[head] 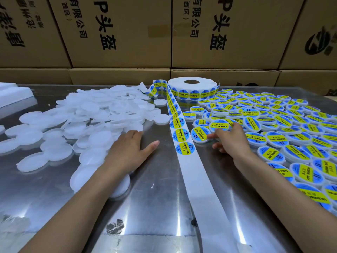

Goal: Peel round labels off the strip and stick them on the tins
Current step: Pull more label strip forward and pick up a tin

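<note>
Plainly, both hands lie on the metal table (160, 198), one on each side of the strip (196, 172). Left hand (130, 145) lies flat and open, palm down, fingers straight and reaching into the near edge of the heap of plain tins (87, 117), fingertips touching the white discs there; its thumb points toward the strip and it holds nothing. Right hand (231, 139) lies at the near-left edge of the labelled tins (284, 128), fingers spread and lightly bent: fingertips touch a tilted tin (218, 126) that shows its blue and yellow label, and the thumb touches the flat tin (199, 135) just beside the strip. Whether it truly grips either tin cannot be told; no finger is seen curled around one. The strip runs from the roll (193, 88), which stands at the far edge in the middle, down the table toward the near edge. Labels (185, 148) sit on its far half, the nearest one between the two hands, and the near half is bare white backing. Plain tins fill the left half of the table, labelled ones the right half, out to the right edge. Cartons (127, 33) stand stacked behind the far edge.
</note>
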